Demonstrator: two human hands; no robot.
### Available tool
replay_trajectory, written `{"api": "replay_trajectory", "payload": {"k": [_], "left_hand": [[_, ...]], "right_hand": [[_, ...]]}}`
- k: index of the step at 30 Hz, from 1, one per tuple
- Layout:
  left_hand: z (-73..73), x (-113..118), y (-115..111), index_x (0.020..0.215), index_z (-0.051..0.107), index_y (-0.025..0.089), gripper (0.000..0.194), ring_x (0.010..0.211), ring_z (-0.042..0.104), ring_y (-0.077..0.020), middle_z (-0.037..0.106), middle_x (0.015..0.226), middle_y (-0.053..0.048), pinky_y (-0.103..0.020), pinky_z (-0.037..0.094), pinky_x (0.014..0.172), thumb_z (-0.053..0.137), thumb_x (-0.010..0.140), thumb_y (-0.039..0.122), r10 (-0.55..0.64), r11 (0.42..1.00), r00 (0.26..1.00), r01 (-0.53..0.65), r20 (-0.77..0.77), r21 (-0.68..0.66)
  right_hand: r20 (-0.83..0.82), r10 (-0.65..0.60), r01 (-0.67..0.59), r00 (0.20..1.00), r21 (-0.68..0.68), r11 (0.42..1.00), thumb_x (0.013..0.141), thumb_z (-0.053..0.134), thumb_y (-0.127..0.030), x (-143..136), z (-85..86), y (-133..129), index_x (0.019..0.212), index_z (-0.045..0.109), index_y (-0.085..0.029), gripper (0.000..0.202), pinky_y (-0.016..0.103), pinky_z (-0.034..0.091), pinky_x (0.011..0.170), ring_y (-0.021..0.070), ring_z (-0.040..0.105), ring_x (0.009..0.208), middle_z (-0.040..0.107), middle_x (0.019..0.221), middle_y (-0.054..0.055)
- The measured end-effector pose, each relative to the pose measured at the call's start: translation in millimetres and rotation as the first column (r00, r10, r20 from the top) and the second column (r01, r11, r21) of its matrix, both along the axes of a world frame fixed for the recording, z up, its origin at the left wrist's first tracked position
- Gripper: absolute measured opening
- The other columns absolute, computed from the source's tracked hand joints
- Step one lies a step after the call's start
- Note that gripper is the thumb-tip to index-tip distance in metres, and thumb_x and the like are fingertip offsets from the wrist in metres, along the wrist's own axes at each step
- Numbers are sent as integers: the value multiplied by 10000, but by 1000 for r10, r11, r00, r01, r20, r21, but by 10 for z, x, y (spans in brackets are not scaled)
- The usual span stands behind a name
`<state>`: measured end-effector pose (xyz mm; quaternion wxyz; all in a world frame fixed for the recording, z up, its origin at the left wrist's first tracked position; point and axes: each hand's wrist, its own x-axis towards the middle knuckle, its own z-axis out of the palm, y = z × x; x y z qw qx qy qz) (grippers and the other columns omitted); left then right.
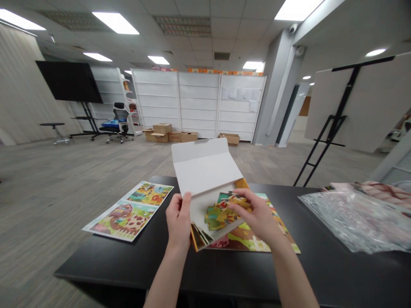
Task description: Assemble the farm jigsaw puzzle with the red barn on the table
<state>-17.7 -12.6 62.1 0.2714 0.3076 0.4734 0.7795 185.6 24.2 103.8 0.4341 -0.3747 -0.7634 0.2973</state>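
Note:
My left hand (179, 220) grips the left side of a cardboard box (207, 171), thumb on its inner edge. The box is tilted toward me, its white lid flap standing up at the far side. Inside lies a pile of colourful jigsaw puzzle pieces (215, 216), with a few more on edge in the near left corner. My right hand (258, 216) reaches in from the right, its fingers closed on pieces at the top of the pile; the fingertips are partly hidden. Beneath the box, a puzzle board (247, 239) with a farm picture lies on the table.
A printed picture sheet (128, 214) lies at the left of the black table (128, 265). Clear plastic packaging (356, 220) is at the right. Beyond the table are cardboard boxes (162, 133), an office chair (118, 119) and a board on a stand (340, 107).

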Motion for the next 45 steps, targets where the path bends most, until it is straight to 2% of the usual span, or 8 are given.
{"api": "replay_trajectory", "payload": {"k": [4,8,17,22,30,34,40,45], "left_hand": [[46,-189,29,737,526,191,376,542,502,-98,566,614,54,-197,408,511,748,758,493,126,990,982,-132,138,39],[94,-329,28,708,494,189,375,555,545,-106,585,620,56,-217,456,537,754,720,460,252,959,938,-274,236,65],[67,-262,20,712,494,186,382,556,561,-104,582,621,60,-204,439,523,767,711,452,192,975,950,-213,246,60],[73,-211,22,691,480,186,401,531,525,-95,569,589,61,-193,418,504,773,715,457,172,979,953,-194,249,66],[37,-125,-4,737,520,189,366,548,479,-92,553,619,59,-194,408,517,733,793,481,150,984,982,-160,114,80],[5,-60,-10,727,503,189,384,556,466,-92,515,617,59,-187,367,506,700,833,501,157,985,987,-159,22,70],[-31,9,-8,765,527,190,384,573,476,-101,540,659,42,-198,367,511,663,863,535,149,988,988,-147,-38,54],[-38,26,-39,766,521,197,382,563,478,-106,544,657,40,-207,371,508,660,866,538,128,991,989,-125,-79,46]], "right_hand": [[-219,-284,284,934,-33,958,800,720,-520,426,-24,199,1148,643,-186,489,316,550,703,206,678,801,720,958,64],[50,-360,363,932,-64,930,785,696,-491,684,-200,365,1113,659,-183,450,343,533,675,233,681,760,726,886,68],[485,-92,168,870,-115,979,827,649,-284,241,-375,332,1059,709,-200,254,356,483,870,276,687,1016,760,1042,92],[607,-81,162,791,-79,984,837,646,-254,199,-458,343,1116,725,-193,296,358,478,875,288,685,1042,742,1116,121],[245,-321,277,915,196,941,924,535,-303,269,-84,209,914,701,-196,197,305,489,700,195,677,738,740,847,48],[153,-214,169,965,260,951,936,557,-312,-2,50,-19,911,693,-200,178,289,489,674,176,664,721,737,856,47],[403,135,-199,905,122,972,806,769,-377,-435,19,-325,1089,697,-214,335,356,500,910,250,669,1038,740,1093,77],[518,149,-204,842,50,978,852,658,-190,-514,-50,-334,1016,701,-225,173,288,499,757,217,695,895,752,958,53]]}}
